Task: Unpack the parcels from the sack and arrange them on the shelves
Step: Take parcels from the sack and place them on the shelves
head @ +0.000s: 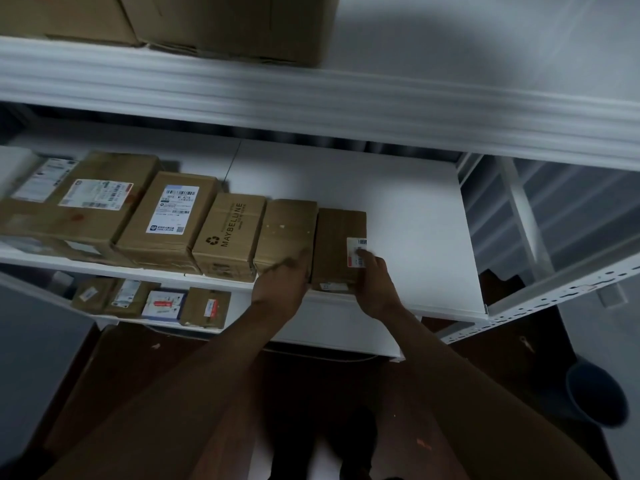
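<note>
Parcel [337, 245] is sitting at the right end of the row on the middle shelf [415, 216], its long axis running front to back, away from you. Your hands are bracketing it: left hand [284, 284] at its left front corner, in the seam with the neighbouring brown box [285, 233]; right hand [375, 285] on its right front corner, near the white label [356, 252].

Right fingers [367, 259] are curling over the top edge by the label, so you're gripping the box from that side. Left fingers [298, 259] are blurring out; they're looking extended along the box's side, pressing rather than wrapping, but I can't confirm that.

Gap to the brown box is reading as closed or nearly so, too dark to call. Front edge is lying slightly ahead of the Maybelline box [228, 233] line, at the shelf lip.

My read: you're squaring this one into the row. Next push needs to go straight back along the long axis, both hands sharing it equally. Bare shelf is lying to the right for later parcels. Sack isn't showing in view.
</note>
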